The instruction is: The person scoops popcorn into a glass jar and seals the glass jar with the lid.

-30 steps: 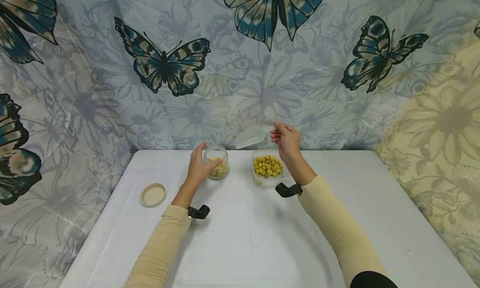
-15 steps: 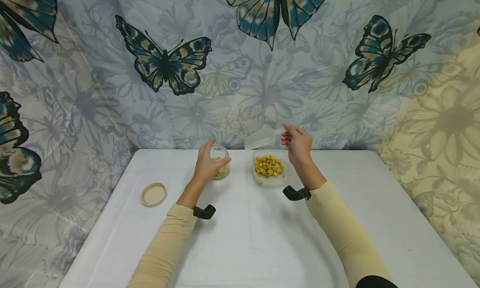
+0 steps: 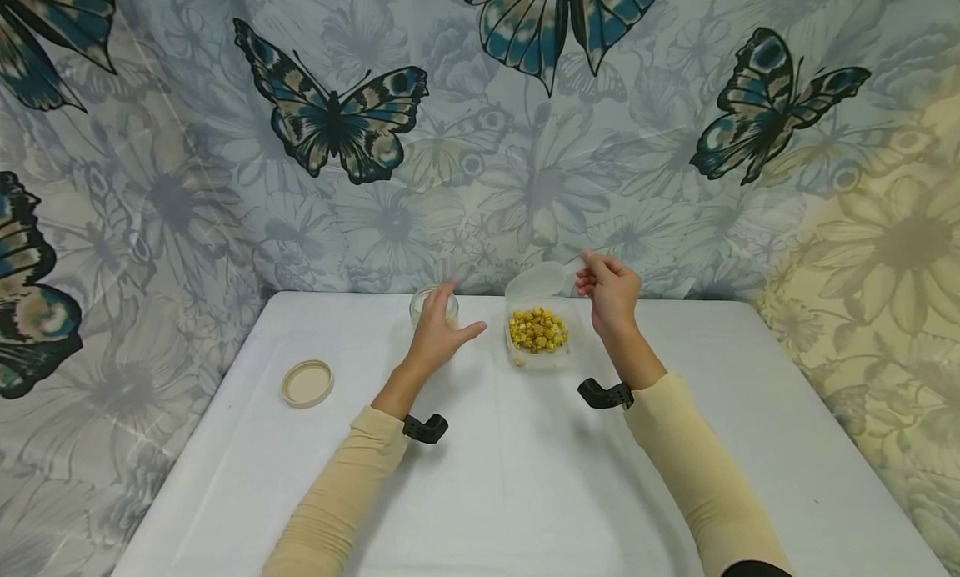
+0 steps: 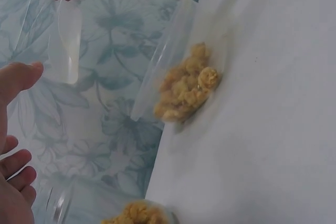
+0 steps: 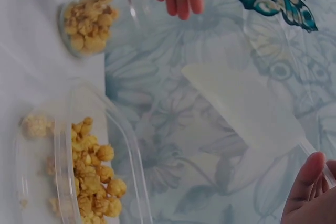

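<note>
In the pinch of the right fingers (image 3: 597, 265), the scoop (image 5: 252, 111); near the jar (image 3: 421, 305), left fingers (image 3: 441, 300) wide

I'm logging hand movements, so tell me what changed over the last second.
The left hand moved right, from the jar's left side across its front. The right hand also moved right, bringing the scoop nearer the tub in the head view. The jar, tub and lid stayed put; the right hand still holds the scoop.
</note>
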The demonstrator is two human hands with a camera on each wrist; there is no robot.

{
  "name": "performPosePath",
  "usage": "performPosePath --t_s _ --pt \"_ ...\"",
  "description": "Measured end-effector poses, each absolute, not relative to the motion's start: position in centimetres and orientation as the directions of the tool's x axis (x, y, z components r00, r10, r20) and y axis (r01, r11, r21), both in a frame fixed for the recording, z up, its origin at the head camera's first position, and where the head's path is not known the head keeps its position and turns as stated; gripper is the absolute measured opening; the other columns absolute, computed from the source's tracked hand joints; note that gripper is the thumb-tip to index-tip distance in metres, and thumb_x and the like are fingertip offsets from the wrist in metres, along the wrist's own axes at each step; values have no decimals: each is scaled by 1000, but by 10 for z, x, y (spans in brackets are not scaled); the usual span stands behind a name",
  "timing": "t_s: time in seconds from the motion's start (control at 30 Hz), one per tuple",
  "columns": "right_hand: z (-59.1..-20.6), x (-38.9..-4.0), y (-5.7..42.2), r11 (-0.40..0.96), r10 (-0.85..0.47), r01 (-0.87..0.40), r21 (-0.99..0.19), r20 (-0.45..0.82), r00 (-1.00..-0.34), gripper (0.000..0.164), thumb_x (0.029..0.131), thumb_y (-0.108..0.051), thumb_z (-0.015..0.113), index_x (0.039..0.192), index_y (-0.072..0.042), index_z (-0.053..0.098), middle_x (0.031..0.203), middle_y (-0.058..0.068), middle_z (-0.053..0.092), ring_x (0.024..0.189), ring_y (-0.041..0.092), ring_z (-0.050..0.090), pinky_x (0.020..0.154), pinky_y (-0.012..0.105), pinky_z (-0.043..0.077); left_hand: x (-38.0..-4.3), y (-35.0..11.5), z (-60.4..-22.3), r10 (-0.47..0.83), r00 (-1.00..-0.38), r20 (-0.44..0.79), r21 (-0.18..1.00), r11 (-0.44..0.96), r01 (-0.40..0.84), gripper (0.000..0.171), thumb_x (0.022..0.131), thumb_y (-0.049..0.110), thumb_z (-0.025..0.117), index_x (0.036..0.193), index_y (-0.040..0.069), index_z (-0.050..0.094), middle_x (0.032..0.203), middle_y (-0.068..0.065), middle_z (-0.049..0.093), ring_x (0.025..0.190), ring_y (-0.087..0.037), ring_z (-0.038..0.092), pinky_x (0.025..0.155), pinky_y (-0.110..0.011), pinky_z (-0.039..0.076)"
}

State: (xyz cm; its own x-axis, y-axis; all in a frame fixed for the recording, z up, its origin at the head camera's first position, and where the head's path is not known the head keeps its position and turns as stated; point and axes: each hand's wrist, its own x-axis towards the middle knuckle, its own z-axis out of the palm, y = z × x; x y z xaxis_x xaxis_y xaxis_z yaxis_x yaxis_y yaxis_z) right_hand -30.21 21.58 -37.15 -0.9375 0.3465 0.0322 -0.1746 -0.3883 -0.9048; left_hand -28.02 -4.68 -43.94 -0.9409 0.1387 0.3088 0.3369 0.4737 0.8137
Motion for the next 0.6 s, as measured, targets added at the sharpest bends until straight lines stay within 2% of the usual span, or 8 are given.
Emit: performPosePath --t_s 0.17,0.5,0.6 --pt "-375 -300 222 -375 359 -180 -909 36 -933 13 90 -9 69 91 4 67 58 4 62 45 11 56 42 19 49 -277 -40 -440 163 -934 318 808 469 357 81 82 31 78 147 4 39 150 -20 37 141 -38 34 114 -56 33" --pt "-382 -298 232 -298 397 -202 -933 71 -915 11 90 -12 70 83 -3 67 58 2 61 45 10 55 42 18 48 -275 -30 -444 187 -935 300 824 444 353 78 84 31 76 147 5 39 149 -17 39 140 -36 37 113 -56 35" --pt "-385 -297 235 -290 407 -195 -937 63 -911 13 89 -13 71 85 -1 67 59 3 62 45 11 56 42 19 48 -274 -27 -446 207 -932 298 830 425 360 74 85 29 76 146 5 41 148 -16 41 139 -35 39 113 -54 35"
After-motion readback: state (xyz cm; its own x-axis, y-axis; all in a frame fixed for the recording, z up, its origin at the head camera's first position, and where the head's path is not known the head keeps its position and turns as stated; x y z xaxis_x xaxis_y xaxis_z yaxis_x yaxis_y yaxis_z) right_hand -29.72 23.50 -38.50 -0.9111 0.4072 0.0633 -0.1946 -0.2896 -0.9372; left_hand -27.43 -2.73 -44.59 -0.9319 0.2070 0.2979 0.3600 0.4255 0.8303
